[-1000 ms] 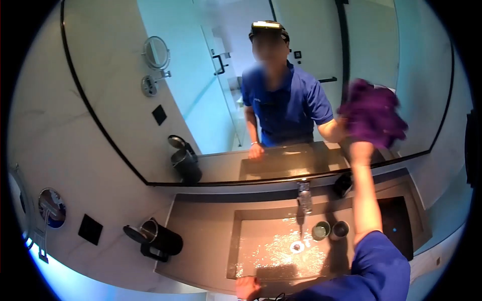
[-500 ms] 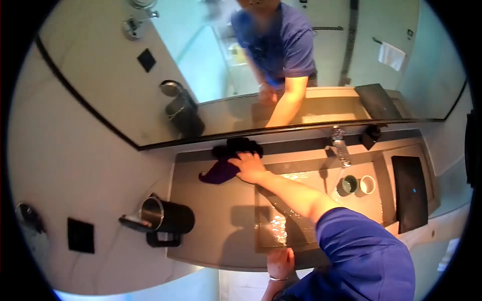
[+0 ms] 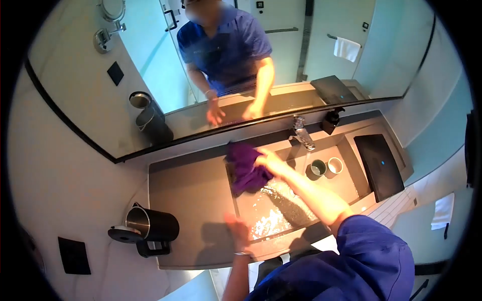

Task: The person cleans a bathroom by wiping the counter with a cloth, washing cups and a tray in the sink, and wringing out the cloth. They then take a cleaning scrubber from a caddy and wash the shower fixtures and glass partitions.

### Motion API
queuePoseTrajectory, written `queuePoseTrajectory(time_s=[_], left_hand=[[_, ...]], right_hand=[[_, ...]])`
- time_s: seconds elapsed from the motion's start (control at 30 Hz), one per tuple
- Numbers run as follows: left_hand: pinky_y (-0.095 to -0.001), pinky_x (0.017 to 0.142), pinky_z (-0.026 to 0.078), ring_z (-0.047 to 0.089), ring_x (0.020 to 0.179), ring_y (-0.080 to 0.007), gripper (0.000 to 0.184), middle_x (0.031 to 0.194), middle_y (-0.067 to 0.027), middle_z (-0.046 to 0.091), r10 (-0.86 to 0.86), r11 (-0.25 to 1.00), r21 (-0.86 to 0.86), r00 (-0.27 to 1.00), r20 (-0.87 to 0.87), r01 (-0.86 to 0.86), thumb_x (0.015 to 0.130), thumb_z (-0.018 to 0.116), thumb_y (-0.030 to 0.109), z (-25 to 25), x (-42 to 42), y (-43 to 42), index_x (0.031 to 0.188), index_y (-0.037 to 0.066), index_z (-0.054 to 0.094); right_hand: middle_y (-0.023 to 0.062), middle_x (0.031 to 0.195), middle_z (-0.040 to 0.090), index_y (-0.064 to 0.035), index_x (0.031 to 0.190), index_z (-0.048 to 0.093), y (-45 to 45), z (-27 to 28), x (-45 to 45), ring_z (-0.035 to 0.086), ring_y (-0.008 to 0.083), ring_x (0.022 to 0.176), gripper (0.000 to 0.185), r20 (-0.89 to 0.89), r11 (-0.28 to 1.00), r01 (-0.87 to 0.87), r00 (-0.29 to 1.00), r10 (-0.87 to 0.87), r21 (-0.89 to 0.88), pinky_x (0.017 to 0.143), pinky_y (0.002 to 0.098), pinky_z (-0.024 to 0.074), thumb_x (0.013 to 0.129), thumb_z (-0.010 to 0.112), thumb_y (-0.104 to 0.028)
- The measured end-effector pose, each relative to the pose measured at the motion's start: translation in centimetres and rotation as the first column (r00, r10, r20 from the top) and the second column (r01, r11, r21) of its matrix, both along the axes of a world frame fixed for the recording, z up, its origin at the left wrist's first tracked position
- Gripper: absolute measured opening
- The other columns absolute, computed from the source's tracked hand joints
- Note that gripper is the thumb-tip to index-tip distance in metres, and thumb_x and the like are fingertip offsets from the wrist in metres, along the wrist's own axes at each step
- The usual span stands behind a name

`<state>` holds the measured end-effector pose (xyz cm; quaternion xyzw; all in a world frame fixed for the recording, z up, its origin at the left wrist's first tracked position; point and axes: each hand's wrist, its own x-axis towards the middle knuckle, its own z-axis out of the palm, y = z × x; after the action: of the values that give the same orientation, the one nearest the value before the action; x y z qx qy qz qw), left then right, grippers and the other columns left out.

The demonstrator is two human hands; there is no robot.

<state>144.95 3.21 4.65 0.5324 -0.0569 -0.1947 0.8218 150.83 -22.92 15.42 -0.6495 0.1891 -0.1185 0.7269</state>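
A crumpled purple cloth (image 3: 246,167) hangs from my right hand (image 3: 268,161) over the left end of the sink (image 3: 346,150). The fingers of that hand are closed on the cloth's right side. My left hand (image 3: 238,232), with a bracelet at the wrist, is raised near the sink's front left corner, holding nothing. It is blurred, but its mirror reflection shows the fingers apart. Shallow water (image 3: 273,220) glints in the basin. Water runs from the chrome faucet (image 3: 303,134). A green cup (image 3: 316,169) and a white cup (image 3: 334,167) stand inside on the right.
A black electric kettle (image 3: 163,227) with its lid up stands at the counter's left end. A dark flat panel (image 3: 379,168) lies across the sink's right end. Behind the faucet is a black pump bottle (image 3: 331,120). A wide mirror (image 3: 286,70) lines the back wall.
My right hand has moved the purple cloth from the counter's back left to over the sink. My left hand has left the sink's front edge and moved up and left. The view has shifted.
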Motion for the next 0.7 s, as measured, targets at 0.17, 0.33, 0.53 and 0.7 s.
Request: queuePoseTrajectory(time_s=[0.17,0.33,0.53,0.7], left_hand=[[-0.0337,0.089,0.041,0.052,0.100,-0.0224,0.037,0.109,-0.0079,0.053,-0.185,0.964,-0.234,0.953,-0.239,0.129,0.084,0.045,0.021,11.2,5.1,-4.1,0.115,0.002,0.044],[-0.0276,0.088,0.040,0.053,0.095,-0.0183,0.036,0.102,-0.0101,0.055,-0.156,0.975,-0.135,0.979,0.133,0.174,0.068,0.044,-0.014,13.6,6.8,-19.1,0.101,-0.001,0.053],[-0.0298,0.082,0.041,0.058,0.090,-0.0245,0.037,0.094,-0.0177,0.060,-0.001,0.884,0.433,0.926,0.377,-0.175,0.071,0.038,-0.008,6.0,9.8,-37.0,0.104,-0.001,0.054],[-0.0382,0.073,0.042,0.052,0.083,-0.0374,0.025,0.087,-0.0188,0.053,-0.203,0.847,0.485,0.713,0.671,-0.215,0.070,0.046,-0.002,7.1,6.6,-33.7,0.094,0.003,0.052]], right_hand=[[0.0120,0.102,0.056,0.0016,0.119,0.044,4.3,5.7,-9.2,0.053,0.0177,0.091,0.055,-0.040,0.957,-0.282,0.958,0.285,0.062,0.084,0.0272,0.0400,0.068,0.063,-0.011],[0.0110,0.102,0.056,-0.0081,0.100,0.060,-6.4,9.9,-13.1,0.049,0.0230,0.102,0.039,0.283,0.722,0.165,0.958,0.044,-0.671,0.088,0.0335,0.0382,0.062,0.068,-0.008],[0.0142,0.104,0.051,-0.0070,0.095,0.060,-18.5,1.5,-8.6,0.049,0.0272,0.099,0.035,0.075,0.744,0.196,0.978,-0.193,-0.638,0.087,0.0339,0.0388,0.060,0.063,-0.009],[0.0136,0.097,0.049,-0.0063,0.095,0.057,-17.5,1.7,-9.9,0.048,0.0286,0.098,0.041,0.099,0.794,0.177,0.984,-0.147,-0.581,0.088,0.0327,0.0375,0.054,0.050,0.001]])
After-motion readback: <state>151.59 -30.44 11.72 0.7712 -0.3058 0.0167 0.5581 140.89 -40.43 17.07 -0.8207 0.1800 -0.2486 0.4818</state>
